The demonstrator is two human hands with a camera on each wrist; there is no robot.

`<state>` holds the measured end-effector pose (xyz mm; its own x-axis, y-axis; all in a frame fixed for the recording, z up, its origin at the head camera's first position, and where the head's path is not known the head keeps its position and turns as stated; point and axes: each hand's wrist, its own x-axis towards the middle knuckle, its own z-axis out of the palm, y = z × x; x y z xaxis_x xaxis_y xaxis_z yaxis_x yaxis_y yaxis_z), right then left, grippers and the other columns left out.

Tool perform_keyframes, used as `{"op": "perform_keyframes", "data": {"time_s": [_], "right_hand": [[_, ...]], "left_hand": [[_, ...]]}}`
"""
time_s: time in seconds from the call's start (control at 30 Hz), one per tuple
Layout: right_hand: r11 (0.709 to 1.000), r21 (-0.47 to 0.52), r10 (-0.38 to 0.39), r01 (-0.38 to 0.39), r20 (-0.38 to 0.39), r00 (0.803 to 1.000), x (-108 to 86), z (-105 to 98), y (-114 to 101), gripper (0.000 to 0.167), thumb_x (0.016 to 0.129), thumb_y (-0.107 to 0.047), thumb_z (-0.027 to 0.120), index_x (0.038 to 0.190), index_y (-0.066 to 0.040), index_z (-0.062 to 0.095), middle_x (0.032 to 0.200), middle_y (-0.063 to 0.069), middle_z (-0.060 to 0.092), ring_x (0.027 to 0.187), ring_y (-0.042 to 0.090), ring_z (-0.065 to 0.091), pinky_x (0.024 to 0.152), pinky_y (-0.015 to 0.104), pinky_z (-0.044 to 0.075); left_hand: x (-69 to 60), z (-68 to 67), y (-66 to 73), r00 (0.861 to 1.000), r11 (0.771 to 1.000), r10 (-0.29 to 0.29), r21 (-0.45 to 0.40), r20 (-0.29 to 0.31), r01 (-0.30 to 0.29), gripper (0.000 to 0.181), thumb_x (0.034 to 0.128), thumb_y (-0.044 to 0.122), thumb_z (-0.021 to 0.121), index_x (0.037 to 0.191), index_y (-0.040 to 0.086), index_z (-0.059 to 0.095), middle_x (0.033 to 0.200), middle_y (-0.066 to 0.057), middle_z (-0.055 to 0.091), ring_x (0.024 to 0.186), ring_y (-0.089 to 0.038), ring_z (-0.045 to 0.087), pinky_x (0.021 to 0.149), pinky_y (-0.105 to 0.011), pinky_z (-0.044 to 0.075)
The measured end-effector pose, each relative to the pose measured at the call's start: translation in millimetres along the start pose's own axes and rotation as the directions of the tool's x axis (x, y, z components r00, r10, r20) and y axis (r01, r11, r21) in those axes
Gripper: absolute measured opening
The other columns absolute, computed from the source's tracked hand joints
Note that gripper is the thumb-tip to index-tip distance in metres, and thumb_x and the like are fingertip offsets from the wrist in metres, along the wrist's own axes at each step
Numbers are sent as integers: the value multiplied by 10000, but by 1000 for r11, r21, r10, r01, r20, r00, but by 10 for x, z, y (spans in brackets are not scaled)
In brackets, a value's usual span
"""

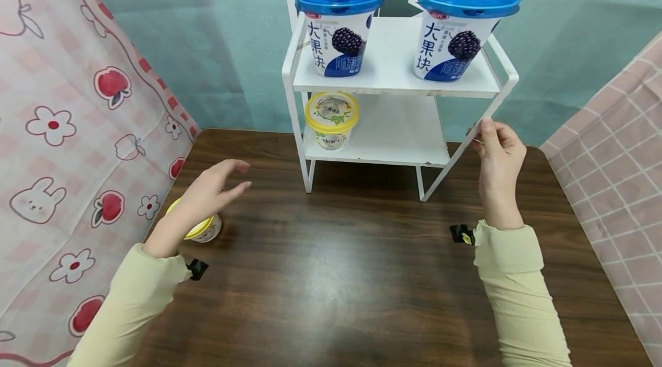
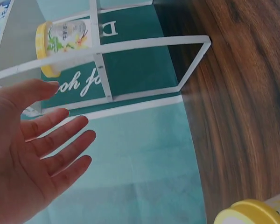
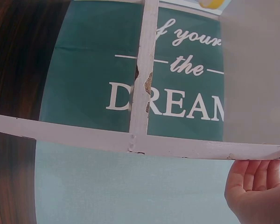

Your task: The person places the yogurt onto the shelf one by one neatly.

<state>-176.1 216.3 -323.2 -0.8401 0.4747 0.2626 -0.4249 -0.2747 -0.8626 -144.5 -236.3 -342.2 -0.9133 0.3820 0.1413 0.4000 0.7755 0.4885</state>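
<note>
A white two-tier shelf rack [image 1: 372, 155] stands at the back of the table. My right hand [image 1: 499, 163] pinches its right side bar between thumb and fingers; in the right wrist view the fingers [image 3: 259, 175] lie against that bar. My left hand [image 1: 209, 192] hangs in the air left of the rack, fingers loosely spread, holding nothing. Under its forearm a yellow-lidded cup [image 1: 207, 229] stands on the table, partly hidden. Another yellow-lidded cup [image 1: 332, 120] sits at the left of the lower shelf. Two blue-lidded yogurt cups [image 1: 338, 16] [image 1: 460, 16] stand on the top shelf.
The dark wooden table [image 1: 320, 286] runs under both arms. A patterned pink-and-white cloth [image 1: 77, 143] hangs at the left, and a pink checked cloth [image 1: 615, 137] at the right. Behind the rack hangs a teal cloth [image 1: 227, 68] with a dark green lettered panel [image 3: 93, 70].
</note>
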Motion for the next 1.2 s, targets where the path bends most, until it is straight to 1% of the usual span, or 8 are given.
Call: {"op": "perform_keyframes", "data": {"time_s": [0.17,0.3,0.37,0.53,0.77,0.87,0.97,1.2], "right_hand": [[1000,8,-6,6,-4,1000,5,-6,6,190,848,-89,626,790,91,611,737,100,589,708,182,567,649,248,469],[1000,-7,3,-3,-9,1000,4,-5,2,188,851,-97,625,795,81,617,747,98,588,726,177,558,650,247,463],[1000,-11,7,-7,-10,1000,4,-6,0,188,851,-100,626,799,81,617,748,100,588,726,181,559,649,247,463],[1000,-10,7,-8,-12,1000,7,-9,1,195,849,-103,629,805,87,616,746,102,591,725,185,563,645,248,463],[1000,-14,10,-10,-11,1000,4,-7,0,199,849,-104,630,794,86,611,736,97,590,707,186,566,643,249,463],[1000,-16,8,-8,-8,1000,2,-4,-1,199,850,-106,630,796,85,612,738,95,590,714,182,565,646,246,465],[1000,-10,8,-8,-6,1000,2,-2,0,199,849,-104,631,798,87,613,740,94,591,721,178,562,648,245,465],[1000,-6,-1,1,-3,1000,4,-1,3,200,849,-97,630,786,91,609,727,96,591,711,185,565,638,243,466]], "left_hand": [[-41,-23,-50,995,995,-94,7,-21,95,342,903,185,565,1174,-18,517,1144,-186,554,1072,-335,509,868,-491,401],[-91,-60,-86,983,983,-184,6,-25,184,384,910,222,553,1199,-26,499,1174,-205,533,1084,-352,491,874,-508,393],[-122,-76,-121,976,977,-214,7,-34,214,396,911,234,551,1202,-28,494,1180,-214,523,1081,-361,486,867,-516,394],[-191,-124,-204,962,963,-267,9,-55,268,423,909,242,549,1201,-57,482,1180,-250,504,1063,-387,478,860,-533,389],[-293,-148,-339,941,943,-333,5,-68,334,521,899,320,556,1210,-87,460,1191,-279,487,1079,-424,456,873,-548,365],[-326,-156,-392,932,933,-359,12,-50,360,562,887,335,572,1211,-107,448,1188,-297,478,1094,-442,435,887,-559,348],[-354,-163,-427,920,919,-392,28,-23,392,602,883,345,575,1225,-126,421,1199,-317,456,1107,-458,409,896,-572,334],[-412,-161,-488,891,888,-453,86,11,451,723,861,424,571,1219,-178,393,1173,-374,416,1071,-500,387,862,-596,332]]}}
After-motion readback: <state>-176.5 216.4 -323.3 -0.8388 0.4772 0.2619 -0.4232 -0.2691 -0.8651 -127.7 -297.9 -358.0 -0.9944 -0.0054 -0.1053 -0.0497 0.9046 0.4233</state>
